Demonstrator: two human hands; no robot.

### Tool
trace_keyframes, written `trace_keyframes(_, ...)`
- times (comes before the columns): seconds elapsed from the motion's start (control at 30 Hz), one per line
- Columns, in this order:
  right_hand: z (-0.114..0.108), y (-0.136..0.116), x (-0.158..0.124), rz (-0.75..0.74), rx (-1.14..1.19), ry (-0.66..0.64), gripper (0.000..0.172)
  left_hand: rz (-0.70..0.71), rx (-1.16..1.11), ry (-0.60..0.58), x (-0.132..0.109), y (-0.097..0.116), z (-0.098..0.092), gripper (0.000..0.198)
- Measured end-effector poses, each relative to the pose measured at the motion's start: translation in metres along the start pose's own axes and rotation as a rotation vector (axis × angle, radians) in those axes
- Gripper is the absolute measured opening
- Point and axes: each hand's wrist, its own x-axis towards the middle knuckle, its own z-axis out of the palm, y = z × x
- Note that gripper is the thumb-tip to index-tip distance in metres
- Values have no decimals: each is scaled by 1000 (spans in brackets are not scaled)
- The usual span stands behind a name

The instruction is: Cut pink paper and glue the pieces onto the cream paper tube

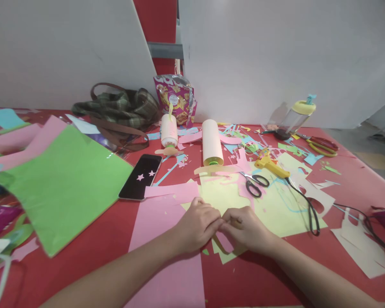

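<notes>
My left hand (pixel 199 224) and my right hand (pixel 246 229) meet fingertip to fingertip, low over the table. Both are closed in a pinch on a pink paper strip (pixel 225 242), whose lower end shows between them; the rest is hidden by the fingers. Beneath my left forearm lies a large pink sheet (pixel 170 273). Pale yellow paper (pixel 223 192) spreads under and beyond the hands. Another pink strip (pixel 176 192) lies just past my left hand. Black-handled scissors (pixel 253 188) rest beyond my right hand, beside a yellow glue gun (pixel 271 166) with a black cord.
Two paper-wrapped rolls (pixel 212 143) stand at the back, near a purple snack bag (pixel 176 98). A phone (pixel 141 176) bears pink stars. Green paper (pixel 70 179) covers the left. A tilted bottle (pixel 297 119), pliers (pixel 322 145) and white scraps (pixel 359 239) lie rightward.
</notes>
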Motion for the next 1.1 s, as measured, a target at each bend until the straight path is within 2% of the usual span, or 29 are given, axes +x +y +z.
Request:
trace_keyframes(0.17, 1, 1, 0, 1, -7, -60, 14, 76, 61, -17, 0, -3, 0, 30)
trace_keyframes(0.3, -1, 0, 2, 6, 25, -112, 13, 108, 76, 68, -2, -6, 4, 29)
trace_keyframes(0.5, -1, 1, 4, 57, -25, -55, 16, 40, 58, 214, -1, -13, 10, 27)
trace_keyframes(0.83, -1, -1, 7, 71, 28, -67, 17, -36, 16, 214, -2, -12, 8, 29)
trace_keyframes(1.1, 0, -1, 6, 63, 17, -61, 18, -11, -7, 205, -3, -14, 10, 28)
